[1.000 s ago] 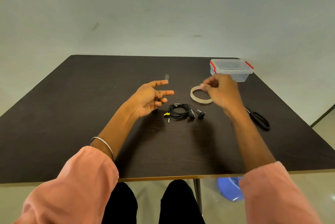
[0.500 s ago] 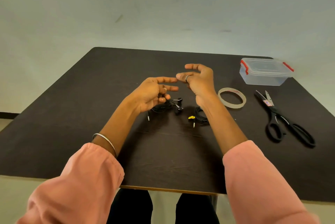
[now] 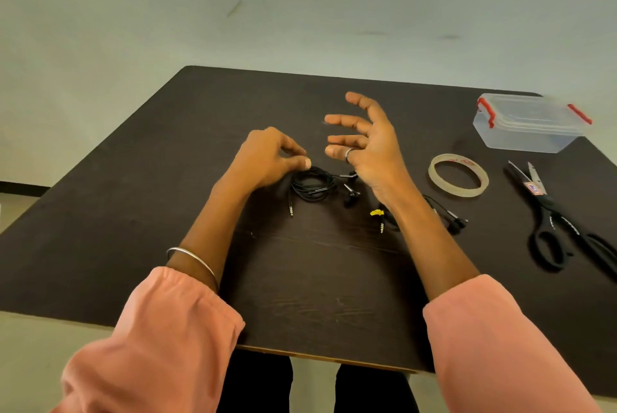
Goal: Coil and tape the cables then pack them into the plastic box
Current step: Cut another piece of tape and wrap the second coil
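A coiled black earphone cable point(image 3: 312, 185) lies mid-table, its jack plug pointing toward me. My left hand point(image 3: 270, 158) has curled fingers, and its thumb and forefinger pinch at the coil's top edge. My right hand point(image 3: 367, 145) hovers just right of it with its fingers spread, holding nothing I can make out. A second black cable with a yellow tag point(image 3: 376, 212) lies partly hidden under my right forearm, its earbuds point(image 3: 457, 222) showing on the far side. The clear plastic box point(image 3: 527, 125) with red clips stands at the back right, lid on.
A roll of clear tape point(image 3: 460, 191) lies flat right of my right hand. Black scissors point(image 3: 551, 212) lie further right, blades pointing away. The dark table point(image 3: 167, 212) ends at its front edge near my lap.
My left hand dropped onto the coiled cable and closed its fingers. My right hand lifted and spread its fingers. The view shifted slightly left.
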`<state>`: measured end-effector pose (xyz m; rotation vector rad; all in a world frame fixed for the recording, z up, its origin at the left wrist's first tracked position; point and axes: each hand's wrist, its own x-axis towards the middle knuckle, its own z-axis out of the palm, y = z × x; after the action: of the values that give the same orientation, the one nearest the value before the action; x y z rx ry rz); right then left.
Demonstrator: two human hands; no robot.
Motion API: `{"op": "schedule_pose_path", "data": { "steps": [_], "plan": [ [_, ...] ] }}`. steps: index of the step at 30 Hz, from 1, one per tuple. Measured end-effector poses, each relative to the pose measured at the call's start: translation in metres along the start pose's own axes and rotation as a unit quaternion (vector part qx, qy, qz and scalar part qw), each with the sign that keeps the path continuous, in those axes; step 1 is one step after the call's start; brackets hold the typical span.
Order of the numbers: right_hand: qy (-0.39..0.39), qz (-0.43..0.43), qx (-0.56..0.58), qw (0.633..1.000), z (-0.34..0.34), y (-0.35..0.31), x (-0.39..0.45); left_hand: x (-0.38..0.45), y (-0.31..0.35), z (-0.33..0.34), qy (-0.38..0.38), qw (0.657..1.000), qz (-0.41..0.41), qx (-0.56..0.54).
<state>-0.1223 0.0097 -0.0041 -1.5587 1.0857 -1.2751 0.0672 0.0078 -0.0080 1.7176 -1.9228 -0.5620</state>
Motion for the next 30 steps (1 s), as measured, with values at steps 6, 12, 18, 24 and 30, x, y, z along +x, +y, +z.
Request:
{"op": "schedule_pose_path", "data": {
  "steps": [6, 12, 18, 24, 30],
  "plan": [
    [-0.097, -0.035, -0.158, 0.982, 0.011, 0.003, -0.006, 0.000, 0.008, 0.013, 0.007, 0.992, 0.007, 0.124],
    [-0.080, -0.058, -0.226, 0.969, 0.019, 0.006, -0.010, -0.002, 0.005, 0.015, -0.005, 0.995, 0.055, 0.082],
    [0.025, -0.087, -0.127, 0.988, 0.010, 0.009, -0.009, -0.009, 0.008, 0.012, -0.028, 0.960, 0.025, -0.276],
    [0.068, -0.070, -0.096, 0.991, 0.004, 0.013, -0.006, -0.011, 0.015, 0.018, -0.021, 0.885, -0.055, -0.462],
    [-0.001, -0.052, -0.051, 0.997, 0.001, 0.011, -0.004, -0.006, 0.012, 0.025, 0.030, 0.890, -0.065, -0.450]
  ]
}}
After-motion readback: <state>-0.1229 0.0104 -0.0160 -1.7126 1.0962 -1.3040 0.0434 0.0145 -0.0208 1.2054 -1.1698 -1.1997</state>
